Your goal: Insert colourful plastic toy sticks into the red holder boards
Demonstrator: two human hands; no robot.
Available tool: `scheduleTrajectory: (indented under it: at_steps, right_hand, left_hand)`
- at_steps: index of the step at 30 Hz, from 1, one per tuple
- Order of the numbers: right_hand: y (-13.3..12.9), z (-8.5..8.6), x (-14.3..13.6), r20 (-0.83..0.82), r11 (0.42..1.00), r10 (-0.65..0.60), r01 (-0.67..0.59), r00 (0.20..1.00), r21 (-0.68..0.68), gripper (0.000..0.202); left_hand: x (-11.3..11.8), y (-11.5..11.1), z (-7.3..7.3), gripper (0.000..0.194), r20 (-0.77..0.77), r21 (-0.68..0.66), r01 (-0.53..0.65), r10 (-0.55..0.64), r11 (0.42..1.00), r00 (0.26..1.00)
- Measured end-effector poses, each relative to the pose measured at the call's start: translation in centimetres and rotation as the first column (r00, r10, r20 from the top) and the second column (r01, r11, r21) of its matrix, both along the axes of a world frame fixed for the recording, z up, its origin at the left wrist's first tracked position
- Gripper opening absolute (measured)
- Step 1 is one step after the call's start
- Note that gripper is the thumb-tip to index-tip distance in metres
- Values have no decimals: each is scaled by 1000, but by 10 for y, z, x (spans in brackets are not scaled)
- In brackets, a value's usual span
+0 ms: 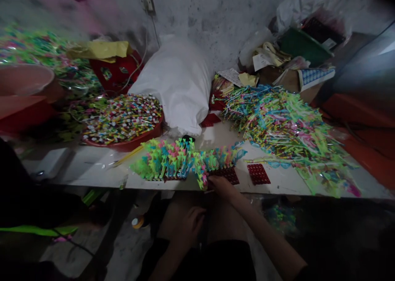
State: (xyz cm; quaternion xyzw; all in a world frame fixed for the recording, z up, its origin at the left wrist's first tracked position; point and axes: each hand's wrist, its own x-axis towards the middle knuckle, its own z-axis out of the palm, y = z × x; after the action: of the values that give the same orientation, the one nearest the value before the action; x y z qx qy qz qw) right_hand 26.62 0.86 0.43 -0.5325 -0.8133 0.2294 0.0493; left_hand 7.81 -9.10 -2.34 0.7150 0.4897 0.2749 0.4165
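Observation:
My right hand (221, 187) is at the front edge of the white table, its fingers bent together beside a pink and yellow-green plastic piece (203, 180). What they grip, if anything, is hidden. Low over my lap, my left hand (191, 222) is in shadow with its fingers curled, and I cannot make out anything in it. Rows of small plastic figures (166, 159) in green, blue and pink stand upright in dark red perforated blocks. One such block (228, 175) shows just behind my right hand, and a bare red block (258, 174) lies farther right.
A red basin (123, 143) of small coloured sticks stands left of a large white sack (182, 79). To the right, a big heap of coloured plastic sticks (277, 120) covers the table (216, 139). A bottle with an orange label (138, 221) is below the table.

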Motion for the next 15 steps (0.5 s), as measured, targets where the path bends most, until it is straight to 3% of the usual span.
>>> scheduleTrajectory:
  at_steps: [3,6,8,11,13,15]
  right_hand:
    - [0,1,-1,7,1000,-4,4,1000,1,23]
    - [-10,-2,1,-92,997,-73,74,993,8,24]
    - [-23,-9,4,-244,993,-112,118,963,10,30]
    - [-46,-25,10,-469,989,-145,146,871,-34,54]
    - [-56,-35,17,-528,981,-190,180,828,-71,65]
    - [-57,-43,30,-517,968,-243,242,821,-71,56]
  left_hand:
    - [2,1,4,24,-9,9,15,-15,1000,1000]
    - [3,4,6,24,-29,39,17,-16,999,999]
    - [2,6,5,24,-38,63,-1,3,998,999]
    - [-2,9,2,24,-51,75,-24,28,997,998]
    - [-6,11,-2,24,-70,60,-33,37,998,997]
    - [-10,12,-8,25,-92,59,-39,45,998,995]
